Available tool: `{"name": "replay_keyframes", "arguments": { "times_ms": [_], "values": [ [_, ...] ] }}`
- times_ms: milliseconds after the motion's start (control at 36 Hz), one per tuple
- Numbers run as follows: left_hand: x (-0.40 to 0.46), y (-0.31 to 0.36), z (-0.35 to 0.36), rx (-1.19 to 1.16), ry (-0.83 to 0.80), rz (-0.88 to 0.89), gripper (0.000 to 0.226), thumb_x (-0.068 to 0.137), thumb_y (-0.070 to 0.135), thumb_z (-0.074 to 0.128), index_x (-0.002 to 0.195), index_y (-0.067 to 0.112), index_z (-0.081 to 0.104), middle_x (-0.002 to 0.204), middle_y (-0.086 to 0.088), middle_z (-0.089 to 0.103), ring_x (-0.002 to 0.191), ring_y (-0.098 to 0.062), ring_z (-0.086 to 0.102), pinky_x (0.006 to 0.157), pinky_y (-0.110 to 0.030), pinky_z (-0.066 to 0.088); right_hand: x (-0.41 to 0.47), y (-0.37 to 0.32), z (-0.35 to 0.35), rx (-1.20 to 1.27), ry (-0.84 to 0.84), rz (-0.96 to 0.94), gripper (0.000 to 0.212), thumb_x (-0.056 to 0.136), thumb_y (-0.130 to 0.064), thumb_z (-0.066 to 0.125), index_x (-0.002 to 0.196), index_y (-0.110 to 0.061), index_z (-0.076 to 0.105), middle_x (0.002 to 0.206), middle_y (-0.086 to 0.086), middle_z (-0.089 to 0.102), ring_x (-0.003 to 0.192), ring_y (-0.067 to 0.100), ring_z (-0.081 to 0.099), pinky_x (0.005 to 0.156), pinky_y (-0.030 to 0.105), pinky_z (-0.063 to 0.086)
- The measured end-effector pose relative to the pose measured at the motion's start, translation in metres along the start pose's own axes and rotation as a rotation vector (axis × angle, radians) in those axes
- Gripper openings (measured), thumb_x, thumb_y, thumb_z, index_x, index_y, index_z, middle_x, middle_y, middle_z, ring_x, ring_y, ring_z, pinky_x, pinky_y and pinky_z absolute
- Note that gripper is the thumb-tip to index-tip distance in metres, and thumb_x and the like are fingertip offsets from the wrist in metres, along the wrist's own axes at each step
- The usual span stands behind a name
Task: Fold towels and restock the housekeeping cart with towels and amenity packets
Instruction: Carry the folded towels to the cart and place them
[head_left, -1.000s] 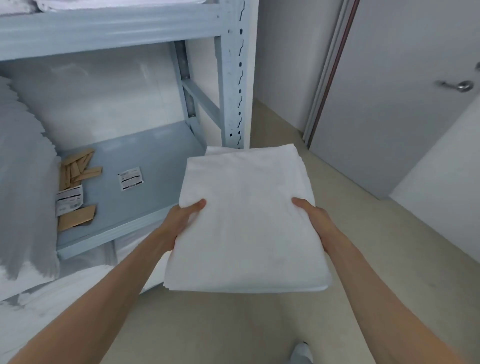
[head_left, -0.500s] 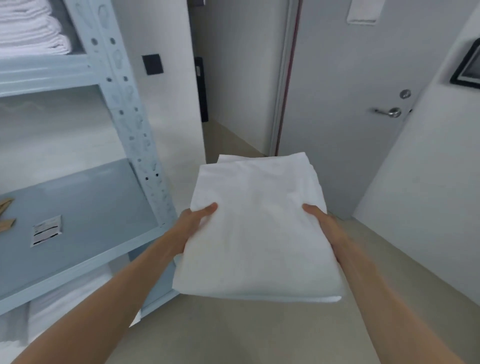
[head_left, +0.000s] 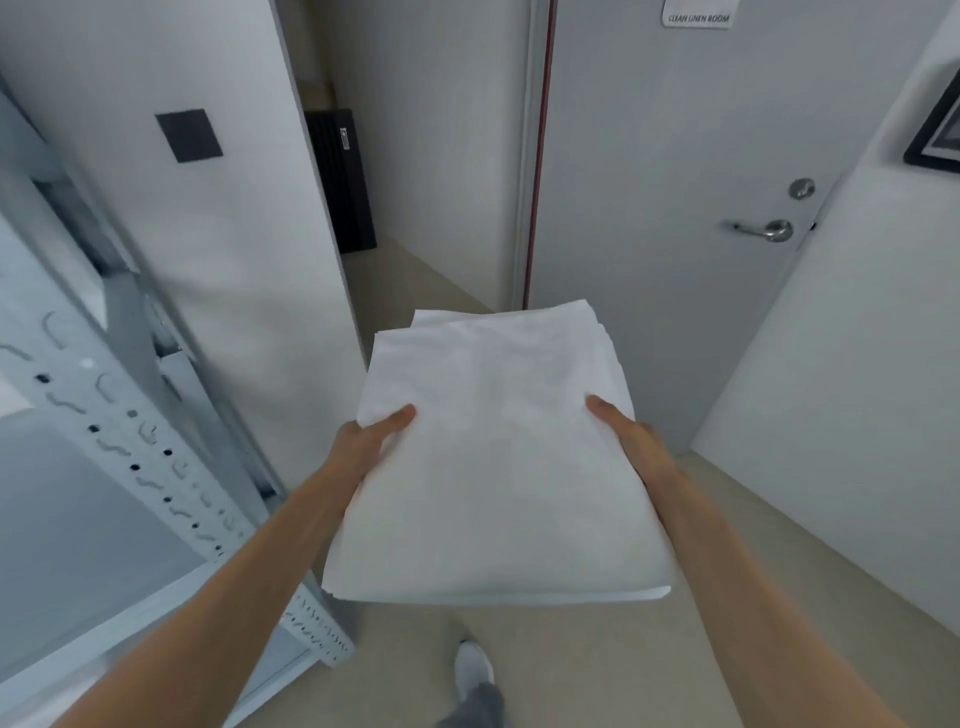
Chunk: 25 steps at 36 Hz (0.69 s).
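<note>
Head view. Since 0.5 s ago the view has swung right: the shelf rack (head_left: 156, 467) has slid toward 9 o'clock, its folded stock and the packet on its shelf are out of frame, and the door (head_left: 675, 182) with its handle (head_left: 763, 228) now fills 1 o'clock. A sign (head_left: 698, 18) on the door has come into view.

Folded white towel stack (head_left: 498, 457) sits at frame centre, held level above the floor (head_left: 727, 597), as before.

Left hand (head_left: 363, 441) grips the stack's left edge at 9 o'clock, thumb flat on top, fingers hidden beneath. Right hand (head_left: 628, 436) grips the right edge at 3 o'clock the same way. Grip unchanged.

1 shoe (head_left: 472, 670) shows at 6 o'clock under the stack.
</note>
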<state>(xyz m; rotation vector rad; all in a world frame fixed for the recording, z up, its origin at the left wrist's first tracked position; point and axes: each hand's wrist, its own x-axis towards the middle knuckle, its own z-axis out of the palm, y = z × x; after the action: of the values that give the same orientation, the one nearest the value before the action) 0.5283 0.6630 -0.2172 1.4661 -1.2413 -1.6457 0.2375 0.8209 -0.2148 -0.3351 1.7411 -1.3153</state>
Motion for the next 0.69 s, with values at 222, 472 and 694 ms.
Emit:
{"name": "replay_keyframes", "arguments": {
  "times_ms": [222, 472, 694],
  "values": [
    [0.141, 0.063, 0.04, 0.068, -0.033, 0.058, 0.053, 0.06, 0.051, 0.091, 0.094, 0.016, 0.07, 0.086, 0.005, 0.076, 0.072, -0.014, 0.075, 0.058, -0.026, 0.056, 0.121, -0.078, 0.026, -0.093, 0.082, -0.023, 0.093, 0.048, -0.068, 0.082, 0.121, -0.013, 0.065, 0.106, 0.002, 0.074, 0.093, 0.026, 0.072, 0.085, 0.04, 0.057],
    [0.247, 0.141, 0.063, 0.047, -0.032, 0.091, 0.043, 0.065, 0.049, 0.089, 0.087, 0.017, 0.07, 0.077, 0.008, 0.077, 0.07, -0.015, 0.075, 0.066, -0.029, 0.057, 0.222, -0.165, 0.058, -0.153, 0.093, -0.076, 0.086, 0.06, -0.071, 0.077, 0.126, -0.018, 0.059, 0.112, 0.001, 0.07, 0.095, 0.024, 0.069, 0.078, 0.037, 0.054],
    [0.337, 0.166, 0.078, 0.018, 0.046, 0.076, 0.043, 0.067, 0.05, 0.088, 0.085, 0.016, 0.071, 0.073, 0.008, 0.076, 0.072, -0.02, 0.075, 0.075, -0.037, 0.06, 0.323, -0.216, 0.082, -0.165, -0.04, -0.127, 0.071, 0.06, -0.067, 0.081, 0.11, -0.019, 0.07, 0.093, -0.001, 0.078, 0.081, 0.022, 0.076, 0.072, 0.036, 0.057]
  ]
}}
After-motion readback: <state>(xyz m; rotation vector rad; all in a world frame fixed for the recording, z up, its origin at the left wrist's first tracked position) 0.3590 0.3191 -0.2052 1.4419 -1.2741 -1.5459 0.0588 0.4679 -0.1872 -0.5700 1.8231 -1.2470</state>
